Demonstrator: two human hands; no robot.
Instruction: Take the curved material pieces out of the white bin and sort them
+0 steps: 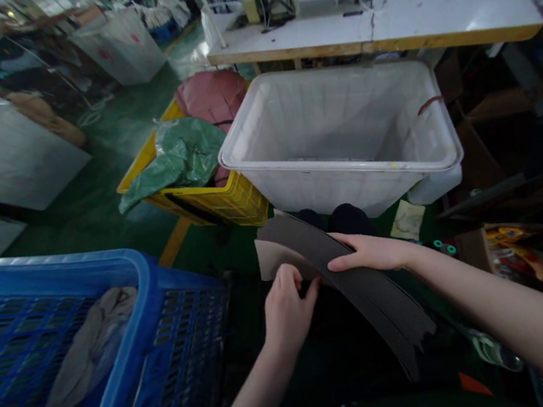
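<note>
A thick curved stack of dark grey flat pieces [358, 285] arcs across the middle of the view, above my lap. My right hand [369, 252] lies on top of the stack with fingers pressed flat and the thumb under its edge, gripping it. My left hand [286, 309] is closed in a pinch on the stack's near left end, where a lighter beige piece [272, 257] shows. The stack's far end hangs down to the right with ragged edges.
A large white plastic tub [342, 133] stands ahead on the green floor. A yellow crate [211, 202] with green and pink bags sits to its left. A blue slatted basket [93, 336] holding grey cloth is at my near left. A sewing table [377, 20] stands behind.
</note>
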